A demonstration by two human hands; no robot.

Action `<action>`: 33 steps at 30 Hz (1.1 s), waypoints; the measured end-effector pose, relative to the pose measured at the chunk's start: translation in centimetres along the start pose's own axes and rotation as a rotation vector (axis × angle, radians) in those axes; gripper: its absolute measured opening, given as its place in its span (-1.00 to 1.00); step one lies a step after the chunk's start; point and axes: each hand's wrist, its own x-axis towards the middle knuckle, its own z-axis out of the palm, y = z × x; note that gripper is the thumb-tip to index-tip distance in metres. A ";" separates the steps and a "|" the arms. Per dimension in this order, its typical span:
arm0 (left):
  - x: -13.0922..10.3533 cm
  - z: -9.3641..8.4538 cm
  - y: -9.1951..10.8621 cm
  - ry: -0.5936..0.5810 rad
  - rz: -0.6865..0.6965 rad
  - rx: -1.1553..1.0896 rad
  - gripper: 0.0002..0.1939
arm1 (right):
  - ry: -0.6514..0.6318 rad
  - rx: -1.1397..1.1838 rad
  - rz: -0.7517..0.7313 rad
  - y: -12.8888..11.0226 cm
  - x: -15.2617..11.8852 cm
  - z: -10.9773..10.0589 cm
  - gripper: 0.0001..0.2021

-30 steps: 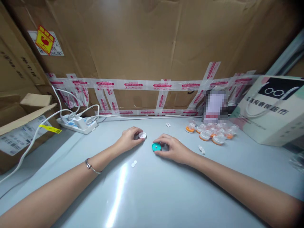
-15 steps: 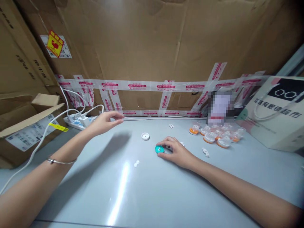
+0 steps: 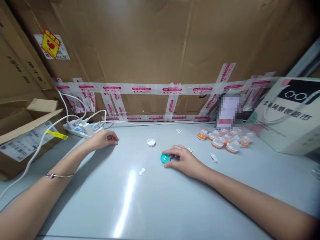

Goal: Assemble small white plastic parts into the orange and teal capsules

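Observation:
My right hand rests on the grey table with its fingertips gripping a small teal round cap. My left hand lies on the table at the left, fingers curled, close to the white power strip; whether it holds anything small I cannot tell. A white round cap sits alone between the two hands. Two tiny white discs lie nearer to me.
A cluster of orange-and-clear round parts sits at the back right beside a printed paper bag. Small white bits lie right of my right hand. Taped cardboard walls the back; an open carton and white cables stand left.
My left hand let go of the white cap, lifted away to the left, then came down on the table near the power strip. My right hand stayed on the teal cap.

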 end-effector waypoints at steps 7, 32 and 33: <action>0.5 1.0 0.2 0.063 -0.008 0.115 -0.76 | 0.008 0.004 -0.015 0.2 0.0 0.0 -0.66; 0.2 7.2 15.4 0.189 0.706 -0.239 -0.85 | 0.034 -0.031 -0.085 0.4 0.4 0.7 -0.74; 0.1 7.4 15.3 0.191 0.722 -0.235 -0.85 | 0.030 -0.031 -0.085 0.4 0.4 0.7 -0.74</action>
